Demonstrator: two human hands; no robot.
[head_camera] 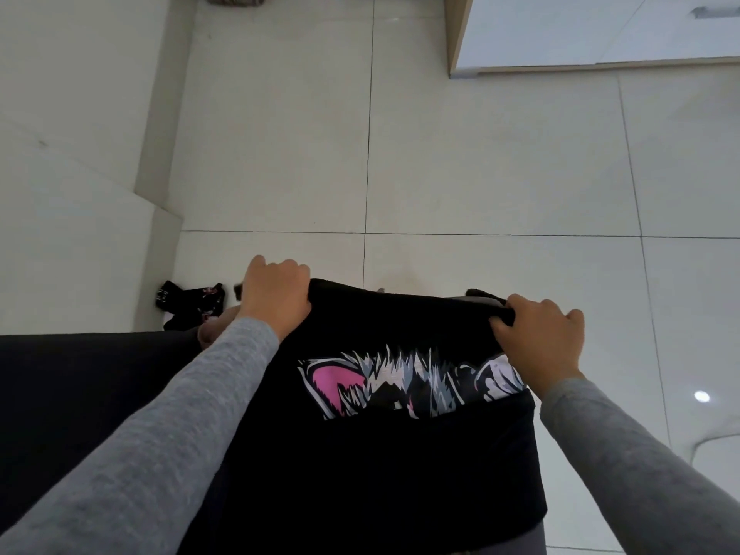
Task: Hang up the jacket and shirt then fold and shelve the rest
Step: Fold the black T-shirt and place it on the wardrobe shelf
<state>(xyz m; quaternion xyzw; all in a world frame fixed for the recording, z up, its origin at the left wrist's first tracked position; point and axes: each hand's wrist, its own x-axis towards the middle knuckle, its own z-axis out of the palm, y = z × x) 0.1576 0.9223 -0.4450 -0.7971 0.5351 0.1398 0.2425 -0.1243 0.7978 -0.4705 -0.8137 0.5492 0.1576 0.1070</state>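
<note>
A black T-shirt (384, 454) with a pink, white and grey animal print hangs in front of me, folded over so its lower part covers the bottom of the print. My left hand (274, 296) grips its top edge at the left corner. At the right corner my right hand (538, 338) grips the same edge. Both arms wear grey sleeves.
A small black garment with a printed patch (192, 304) lies on the white tiled floor at the left, by a wall corner (160, 218). A dark surface (92, 390) fills the lower left. A white cabinet with a wooden edge (454, 38) stands at the upper right.
</note>
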